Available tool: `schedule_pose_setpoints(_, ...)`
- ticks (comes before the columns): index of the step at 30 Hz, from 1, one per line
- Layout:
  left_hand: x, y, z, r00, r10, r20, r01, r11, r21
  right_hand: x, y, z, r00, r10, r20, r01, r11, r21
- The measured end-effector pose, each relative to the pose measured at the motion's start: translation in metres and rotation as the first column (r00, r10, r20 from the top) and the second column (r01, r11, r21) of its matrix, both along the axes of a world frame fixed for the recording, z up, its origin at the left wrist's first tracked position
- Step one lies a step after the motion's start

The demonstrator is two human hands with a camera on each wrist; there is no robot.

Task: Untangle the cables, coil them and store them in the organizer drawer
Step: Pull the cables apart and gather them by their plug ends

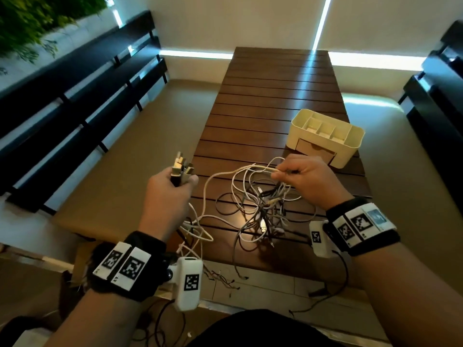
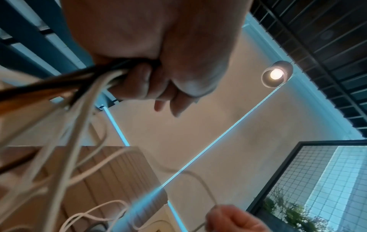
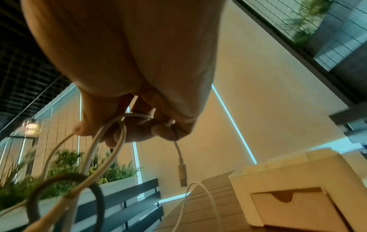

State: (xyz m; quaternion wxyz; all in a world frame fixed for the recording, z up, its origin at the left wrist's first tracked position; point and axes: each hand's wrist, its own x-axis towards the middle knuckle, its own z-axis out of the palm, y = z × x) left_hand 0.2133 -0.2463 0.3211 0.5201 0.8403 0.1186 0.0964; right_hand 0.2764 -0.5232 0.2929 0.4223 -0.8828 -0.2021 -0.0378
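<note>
- Cable tangle (image 1: 260,209): white, grey and black leads knotted together, lying on the near end of the slatted wooden table (image 1: 275,96), between my two hands and partly lifted by both.
- Plug bundle (image 1: 181,169): several cable ends with connectors gathered upright in my left hand (image 1: 167,194); their leads trail down from the fist (image 2: 95,81) to the tangle.
- White cable (image 1: 253,169): pinched by my right hand (image 1: 308,179) above the tangle; a short end with a metal connector (image 3: 182,175) hangs free below the fingers (image 3: 164,131).
- Left hand: clenched around the plug bundle, held just off the table's left edge, knuckles towards me.
- Right hand: raised over the table, thumb and fingers curled, grasping loops of the white cable; a thick grey cable loop (image 3: 79,185) hangs close to its wrist camera.
- Organizer (image 1: 328,136): cream plastic, divided top compartments, one front drawer (image 1: 315,151) pushed in; it sits on the table's right edge, just beyond my right hand.
- Surroundings: dark slatted benches (image 1: 75,101) on either side, a lit lamp (image 2: 277,73) overhead, plants (image 3: 59,169) along the railing.
- Loose wires (image 1: 225,279) trail over the near table edge towards the floor.
</note>
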Motion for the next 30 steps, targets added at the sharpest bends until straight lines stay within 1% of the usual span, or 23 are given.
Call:
schedule_pose_setpoints(2,-0.006,-0.002,0.010,0.995,0.004,0.101,-0.002,1.000,-0.024,0.000,-0.001,-0.002,0.999,0.025,0.042,-0.023,0.999,-0.048)
schedule_pose_setpoints(4,-0.010,-0.012,0.018,0.986,-0.101,0.135,0.103,0.995,-0.010,-0.001,0.003,0.001,0.997,0.059,0.058,-0.054,0.996,-0.077)
schedule_pose_setpoints(6,-0.008,-0.026,0.021,0.966,-0.231,0.113,0.225,0.972,0.062,-0.003,0.012,0.004,0.991,0.113,0.067,-0.104,0.986,-0.132)
schedule_pose_setpoints(8,0.000,-0.039,0.018,0.953,-0.289,0.088,0.281,0.955,0.091,-0.005,0.023,0.008,0.975,0.176,0.134,-0.151,0.972,-0.180)
schedule_pose_setpoints(11,0.015,-0.049,0.009,0.936,-0.350,0.035,0.346,0.934,0.085,-0.007,0.034,0.015,0.936,0.246,0.252,-0.198,0.959,-0.201)
schedule_pose_setpoints(15,0.027,-0.049,0.006,0.890,-0.450,-0.077,0.456,0.870,0.186,-0.007,0.033,0.019,0.924,0.232,0.304,-0.182,0.966,-0.184)
schedule_pose_setpoints(17,0.029,-0.049,0.009,0.863,-0.497,-0.092,0.505,0.835,0.220,-0.006,0.030,0.017,0.922,0.217,0.320,-0.168,0.970,-0.175)
schedule_pose_setpoints(20,0.033,-0.050,0.012,0.801,-0.587,-0.123,0.595,0.755,0.275,-0.004,0.025,0.013,0.905,0.206,0.372,-0.138,0.970,-0.200)
schedule_pose_setpoints(21,0.034,-0.050,0.013,0.791,-0.599,-0.122,0.606,0.744,0.282,-0.003,0.024,0.013,0.901,0.197,0.387,-0.123,0.970,-0.209)
schedule_pose_setpoints(23,0.037,-0.049,0.013,0.805,-0.591,-0.057,0.579,0.760,0.296,0.001,0.022,0.014,0.894,0.155,0.419,-0.070,0.975,-0.211)
schedule_pose_setpoints(25,0.037,-0.046,0.018,0.838,-0.541,0.071,0.502,0.816,0.286,0.008,0.017,0.013,0.896,0.079,0.437,0.008,0.981,-0.193)
schedule_pose_setpoints(26,0.036,-0.043,0.022,0.857,-0.494,0.144,0.451,0.856,0.251,0.013,0.012,0.012,0.903,0.033,0.428,0.054,0.980,-0.190)
schedule_pose_setpoints(28,0.040,-0.028,0.029,0.901,-0.347,0.261,0.332,0.938,0.103,0.024,-0.005,0.002,0.932,-0.066,0.357,0.161,0.956,-0.244)
schedule_pose_setpoints(29,0.042,-0.018,0.034,0.916,-0.275,0.291,0.281,0.959,0.023,0.029,-0.014,-0.004,0.948,-0.123,0.292,0.212,0.932,-0.295)
schedule_pose_setpoints(30,0.045,-0.008,0.039,0.922,-0.230,0.310,0.250,0.968,-0.027,0.034,-0.024,-0.011,0.959,-0.185,0.215,0.252,0.902,-0.351)
